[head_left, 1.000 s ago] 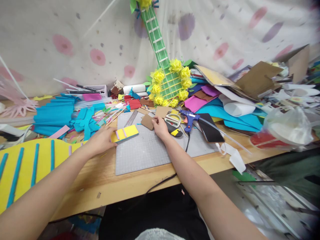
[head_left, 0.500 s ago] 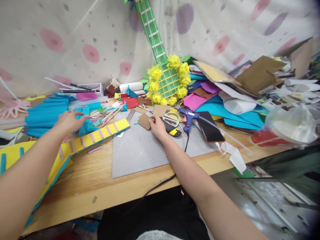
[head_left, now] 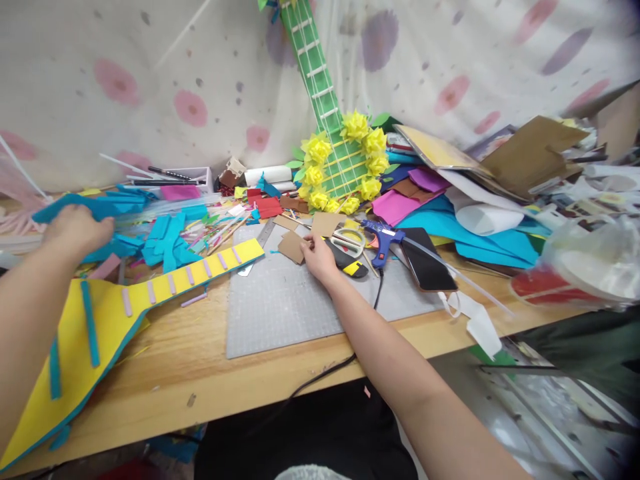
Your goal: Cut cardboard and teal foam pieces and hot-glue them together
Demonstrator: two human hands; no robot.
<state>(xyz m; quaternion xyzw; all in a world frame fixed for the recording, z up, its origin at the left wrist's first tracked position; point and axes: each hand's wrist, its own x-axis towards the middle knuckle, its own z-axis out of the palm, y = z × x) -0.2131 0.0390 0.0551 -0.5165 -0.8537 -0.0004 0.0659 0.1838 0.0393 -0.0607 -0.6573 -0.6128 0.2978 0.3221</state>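
Observation:
My left hand (head_left: 77, 230) is closed on a blue sheet (head_left: 57, 210), paper or foam, and lifts its near edge at the far left of the table. My right hand (head_left: 319, 257) pinches the edge of a small brown cardboard piece (head_left: 289, 248) over the grey cutting mat (head_left: 280, 313); the fingertips are partly hidden. Just beyond it lies another cardboard piece (head_left: 327, 223). Beside the right hand are scissors (head_left: 356, 248), a black and yellow cutter (head_left: 350, 265) and a blue glue gun (head_left: 384, 241). A yellow guitar shape (head_left: 110, 317) with blue and lilac strips lies below my left hand.
A green guitar model (head_left: 333, 127) with yellow flowers leans against the curtain. On the right are a phone (head_left: 427, 260), stacked papers and card (head_left: 530, 157), and a bagged red tub (head_left: 555, 287). A black cord (head_left: 320, 373) crosses the table's front edge.
My left hand has moved left and taken hold of the blue sheet, raising it. My right hand stays at the cardboard. The view has shifted slightly left.

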